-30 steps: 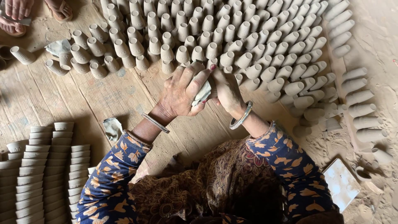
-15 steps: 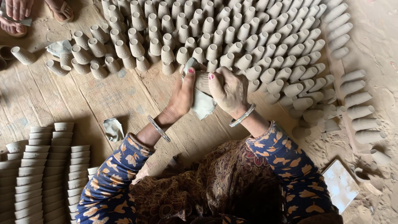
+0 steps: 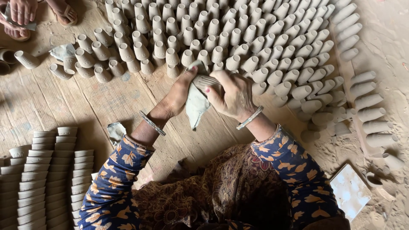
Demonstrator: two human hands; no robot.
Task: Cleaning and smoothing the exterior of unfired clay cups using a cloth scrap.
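— Clay cup (image 3: 207, 81) is where, exactly?

— Between both hands, just off the near edge of the big field of upturned clay cups (image 3: 255, 38) that fills the far half of the wooden floor (image 3: 106, 102). It is ribbed and lies on its side, mostly covered.

— How do the arms sit?

— Both forearms come up from the bottom edge in blue flowered sleeves and meet in the middle. The right hand (image 3: 232, 96) curls over the cup from the right, fingers wrapped round it, a metal bangle (image 3: 250, 118) at the wrist. The left hand (image 3: 179, 96) is closed on a grey cloth (image 3: 196, 104), thumb up, pressing it to the cup's left side; the cloth hangs down between the wrists. A thin bangle (image 3: 152, 123) rings that wrist too.

— Room to move?

— Open boards lie to the left of the hands and toward the person. To the far side the cup rows begin right at the fingertips. Stacks of shallow clay bowls (image 3: 38, 179) fill the near left corner. Along the right edge, a line of cups on their sides (image 3: 366, 102) runs on sandy ground.

— Anything smaller?

— A white tile (image 3: 351, 191) near the right, a crumpled rag (image 3: 116, 131) by the left elbow, another scrap (image 3: 61, 51) among the far-left cups.

— What is hard to make out?

— The cup's mouth and base are hidden by fingers and cloth. At the far left corner, another person's hands and sandalled feet (image 3: 25, 12) are cut off by the edge.
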